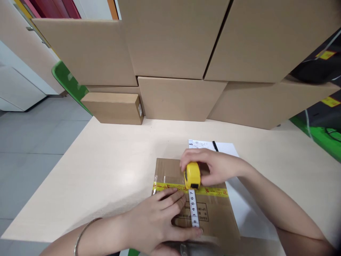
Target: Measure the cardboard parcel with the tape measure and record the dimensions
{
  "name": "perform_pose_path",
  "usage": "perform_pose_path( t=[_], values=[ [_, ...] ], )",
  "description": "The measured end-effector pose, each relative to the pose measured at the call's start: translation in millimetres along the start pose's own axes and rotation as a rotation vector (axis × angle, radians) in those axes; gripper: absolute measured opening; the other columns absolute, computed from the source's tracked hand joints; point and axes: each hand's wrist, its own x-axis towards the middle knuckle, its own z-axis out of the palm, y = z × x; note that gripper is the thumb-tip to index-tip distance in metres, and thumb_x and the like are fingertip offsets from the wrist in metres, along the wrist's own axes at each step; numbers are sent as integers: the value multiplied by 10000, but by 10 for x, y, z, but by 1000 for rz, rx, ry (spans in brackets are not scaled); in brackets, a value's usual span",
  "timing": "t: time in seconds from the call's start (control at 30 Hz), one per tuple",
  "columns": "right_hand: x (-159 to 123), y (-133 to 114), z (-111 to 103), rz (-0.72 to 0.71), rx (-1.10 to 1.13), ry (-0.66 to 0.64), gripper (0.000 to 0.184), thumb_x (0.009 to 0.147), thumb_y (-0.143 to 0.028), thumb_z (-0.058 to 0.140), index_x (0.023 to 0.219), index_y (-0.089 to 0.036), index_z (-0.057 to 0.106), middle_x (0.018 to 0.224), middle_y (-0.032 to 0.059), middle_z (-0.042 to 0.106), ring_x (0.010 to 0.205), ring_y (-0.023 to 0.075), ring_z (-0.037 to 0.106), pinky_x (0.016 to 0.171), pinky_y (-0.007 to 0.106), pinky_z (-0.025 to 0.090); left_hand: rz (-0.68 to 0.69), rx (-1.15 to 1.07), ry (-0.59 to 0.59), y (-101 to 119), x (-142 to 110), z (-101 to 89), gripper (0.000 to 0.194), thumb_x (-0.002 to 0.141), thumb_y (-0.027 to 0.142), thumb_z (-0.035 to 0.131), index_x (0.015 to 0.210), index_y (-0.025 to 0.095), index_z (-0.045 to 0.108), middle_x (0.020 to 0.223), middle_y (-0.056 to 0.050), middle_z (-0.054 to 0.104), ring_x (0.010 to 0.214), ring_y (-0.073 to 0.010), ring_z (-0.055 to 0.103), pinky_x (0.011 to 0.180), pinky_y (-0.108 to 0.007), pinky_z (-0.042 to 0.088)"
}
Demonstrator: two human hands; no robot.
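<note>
My right hand (213, 167) is clamped around the yellow tape measure (192, 176), case sitting on the small cardboard box (213, 213) right at its yellow tape strip (213, 192). The white blade (194, 209) runs from the case toward me across the box top. My left hand (157, 220) lies flat, fingers together, on the near left part of the box, thumb pinning the blade end at the near edge. The box lies on the worktop (106, 170), partly over a white sheet (239, 199) with a black pen (215, 146). Larger cartons (173, 39) are stacked at the far edge.
</note>
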Motion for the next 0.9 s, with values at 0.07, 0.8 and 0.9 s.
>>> perform_pose_path(
  t=[0.07,0.8,0.9],
  values=[
    [-74,-66,128,17,4,-27,463,672,-53,656,1105,-216,662,1115,36,648,974,179,648,859,320,515,-10,8,20,17,-9,35,583,983,664,468,1461,336,532,1077,-80,688,1171,-274,630,1101,-431,476],
    [-1117,49,675,680,271,1026,329,949,-607,592,926,-288,517,664,-18,595,565,195,535,525,332,445,-1052,-731,565,-284,-427,336,590,1040,547,412,1590,360,306,1528,-98,364,1502,-354,305,1257,-653,257],
    [-1072,31,775,757,353,988,382,955,-642,556,855,-275,517,630,-9,591,582,204,541,562,344,459,-1101,-889,484,-363,-434,436,654,1011,634,419,1578,312,375,1544,-111,375,1529,-362,278,1282,-637,200]
  ],
)
